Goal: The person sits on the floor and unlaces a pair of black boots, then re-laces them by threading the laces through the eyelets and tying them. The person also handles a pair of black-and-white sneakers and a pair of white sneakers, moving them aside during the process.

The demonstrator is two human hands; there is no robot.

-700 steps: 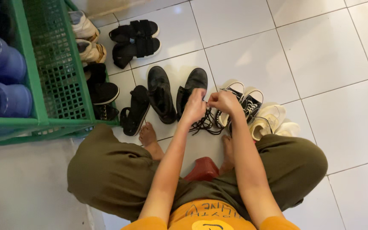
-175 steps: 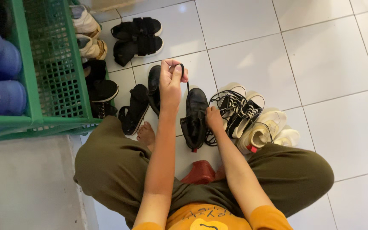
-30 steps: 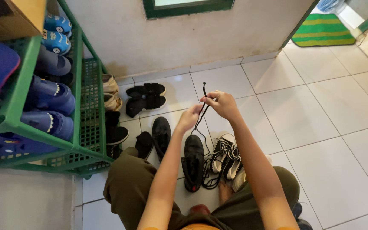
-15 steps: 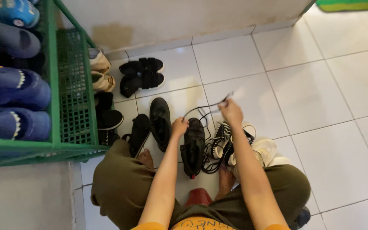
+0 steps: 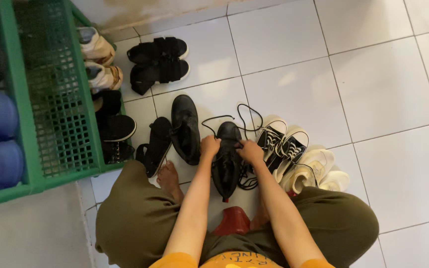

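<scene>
Crowding both hands on the black shoe [image 5: 226, 161]: sneakers [image 5: 281, 146], sandals [image 5: 157, 57].

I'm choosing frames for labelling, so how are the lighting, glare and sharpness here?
Head view: soft, even daylight; faint pale sheen on the white floor tiles, no harsh glare. Both hands, left hand and right hand, and the black boot look reasonably sharp; thin laces are legible. The green rack at the frame edge is slightly soft.
</scene>
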